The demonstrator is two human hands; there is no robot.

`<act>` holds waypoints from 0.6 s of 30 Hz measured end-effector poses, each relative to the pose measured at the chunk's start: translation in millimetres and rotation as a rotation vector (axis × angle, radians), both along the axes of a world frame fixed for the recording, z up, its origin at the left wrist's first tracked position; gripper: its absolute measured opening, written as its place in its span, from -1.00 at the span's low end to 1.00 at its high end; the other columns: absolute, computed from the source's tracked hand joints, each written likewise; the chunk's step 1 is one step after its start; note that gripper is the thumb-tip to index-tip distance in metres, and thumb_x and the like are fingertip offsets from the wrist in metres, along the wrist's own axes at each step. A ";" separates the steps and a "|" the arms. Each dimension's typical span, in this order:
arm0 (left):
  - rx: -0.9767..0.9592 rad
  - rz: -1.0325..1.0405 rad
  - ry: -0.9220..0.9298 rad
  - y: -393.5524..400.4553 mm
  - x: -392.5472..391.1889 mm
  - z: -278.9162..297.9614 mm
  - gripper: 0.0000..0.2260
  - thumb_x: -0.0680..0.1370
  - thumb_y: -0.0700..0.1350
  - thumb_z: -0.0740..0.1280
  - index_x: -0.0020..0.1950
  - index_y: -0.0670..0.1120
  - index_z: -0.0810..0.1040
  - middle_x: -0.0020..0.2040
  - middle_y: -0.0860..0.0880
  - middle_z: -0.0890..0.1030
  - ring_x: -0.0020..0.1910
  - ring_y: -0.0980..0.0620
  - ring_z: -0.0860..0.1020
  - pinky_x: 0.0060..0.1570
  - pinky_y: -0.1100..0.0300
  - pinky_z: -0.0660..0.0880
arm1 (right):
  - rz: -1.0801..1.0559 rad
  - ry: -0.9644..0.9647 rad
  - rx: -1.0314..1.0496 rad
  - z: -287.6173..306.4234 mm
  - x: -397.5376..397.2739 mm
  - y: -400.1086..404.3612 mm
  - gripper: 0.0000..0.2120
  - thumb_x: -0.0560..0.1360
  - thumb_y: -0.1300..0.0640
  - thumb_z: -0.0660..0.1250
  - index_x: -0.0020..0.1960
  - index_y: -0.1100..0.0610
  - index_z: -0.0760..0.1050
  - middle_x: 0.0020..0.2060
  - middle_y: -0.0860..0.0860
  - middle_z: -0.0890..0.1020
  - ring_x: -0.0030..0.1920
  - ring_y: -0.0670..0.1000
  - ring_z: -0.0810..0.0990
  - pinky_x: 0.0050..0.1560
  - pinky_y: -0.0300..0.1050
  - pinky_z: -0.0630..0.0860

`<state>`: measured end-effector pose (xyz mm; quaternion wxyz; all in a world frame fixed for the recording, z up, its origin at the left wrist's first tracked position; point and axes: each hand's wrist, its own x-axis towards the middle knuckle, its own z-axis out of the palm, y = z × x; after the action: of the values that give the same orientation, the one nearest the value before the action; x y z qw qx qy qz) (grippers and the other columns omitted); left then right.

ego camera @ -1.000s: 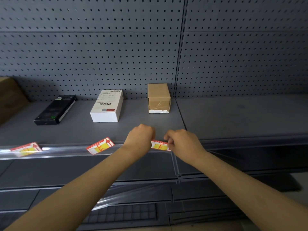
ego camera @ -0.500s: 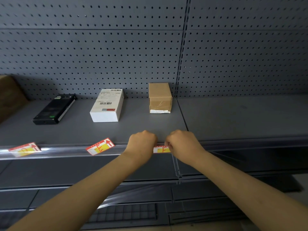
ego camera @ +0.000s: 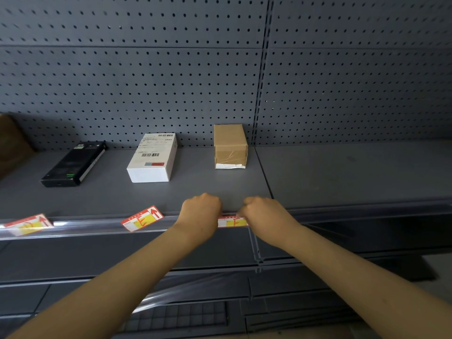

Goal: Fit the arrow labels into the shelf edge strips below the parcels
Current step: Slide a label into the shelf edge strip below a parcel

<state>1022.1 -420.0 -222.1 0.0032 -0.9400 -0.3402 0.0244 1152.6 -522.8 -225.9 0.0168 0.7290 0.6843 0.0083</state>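
The arrow label (ego camera: 231, 221) is pinched at its ends between the curled left hand (ego camera: 201, 211) and right hand (ego camera: 265, 212), level in the edge strip (ego camera: 97, 227).

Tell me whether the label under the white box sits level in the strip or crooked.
Crooked. The label tilts, its arrow end raised above the strip below the white box.

Two bare forearms are seen entering from the lower edge of the head view. No sleeves, gloves, watch, rings or bands are visible on either. The left hand (ego camera: 200, 211) and right hand (ego camera: 265, 212) are shown from the back, knuckles uppermost. Fingertips are hidden from view. No markings are noted.
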 end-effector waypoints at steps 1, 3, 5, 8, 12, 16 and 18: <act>-0.003 0.005 0.005 0.6 -0.6 0.0 -0.79 0.54 -0.20 0.33 0.14 -0.04 0.64 0.09 -0.07 0.64 0.02 -0.08 0.63 -0.06 0.15 0.52 | 0.004 0.012 0.011 -1.6 -0.4 0.1 -0.72 0.47 0.39 0.25 0.08 0.16 0.60 -0.03 0.10 0.55 -0.06 0.11 0.57 -0.14 -0.04 0.54; -0.005 0.014 0.019 1.1 -1.6 -0.1 -0.81 0.54 -0.19 0.35 0.12 -0.05 0.65 0.08 -0.08 0.65 0.01 -0.08 0.63 -0.04 0.13 0.55 | 0.007 0.067 0.036 -5.2 -2.7 1.4 -0.66 0.48 0.39 0.25 0.17 0.13 0.59 0.01 0.10 0.56 -0.01 0.13 0.56 -0.12 -0.04 0.51; -0.008 0.020 0.019 0.2 -1.8 0.7 -0.82 0.53 -0.18 0.36 0.11 -0.07 0.65 0.07 -0.09 0.65 0.01 -0.08 0.63 -0.03 0.13 0.55 | 0.007 0.072 0.049 -8.2 -6.0 3.1 -0.63 0.46 0.42 0.23 0.19 0.15 0.57 0.04 0.11 0.57 0.03 0.14 0.56 -0.08 -0.01 0.54; -0.011 0.022 0.005 -2.8 -1.2 0.1 -0.83 0.53 -0.19 0.35 0.10 -0.09 0.63 0.07 -0.10 0.64 0.02 -0.09 0.63 -0.05 0.13 0.53 | 0.001 0.059 0.077 -10.6 -6.4 4.0 -0.65 0.43 0.43 0.26 0.15 0.18 0.56 0.04 0.11 0.58 0.04 0.12 0.55 -0.06 0.05 0.58; -0.042 0.029 -0.025 -5.6 -2.6 -2.0 -0.81 0.53 -0.19 0.35 0.14 -0.10 0.62 0.10 -0.11 0.63 0.03 -0.09 0.63 -0.02 0.13 0.53 | -0.028 0.113 0.104 -9.5 0.1 2.1 -0.71 0.46 0.38 0.28 0.10 0.14 0.60 -0.02 0.08 0.61 -0.02 0.09 0.59 -0.08 0.00 0.58; -0.120 0.052 -0.065 -3.5 -3.3 -1.3 -0.80 0.54 -0.19 0.36 0.14 -0.11 0.64 0.09 -0.12 0.63 0.02 -0.08 0.63 0.02 0.13 0.55 | -0.110 0.238 0.134 -4.0 6.6 -0.9 -0.75 0.52 0.30 0.27 0.09 0.08 0.63 0.01 0.05 0.65 -0.03 0.04 0.62 0.00 -0.03 0.60; -0.128 0.048 -0.070 -5.5 -1.4 -0.7 -0.80 0.54 -0.20 0.36 0.14 -0.12 0.64 0.08 -0.12 0.64 0.00 -0.09 0.64 0.02 0.13 0.55 | -0.133 0.268 0.132 -1.8 8.7 -2.6 -0.76 0.52 0.29 0.27 0.08 0.08 0.63 0.02 0.05 0.66 -0.03 0.03 0.62 0.02 -0.03 0.60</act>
<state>1020.8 -425.4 -222.7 -0.0695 -0.9302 -0.3602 0.0133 1161.2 -525.4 -227.7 -0.1223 0.7667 0.6287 -0.0452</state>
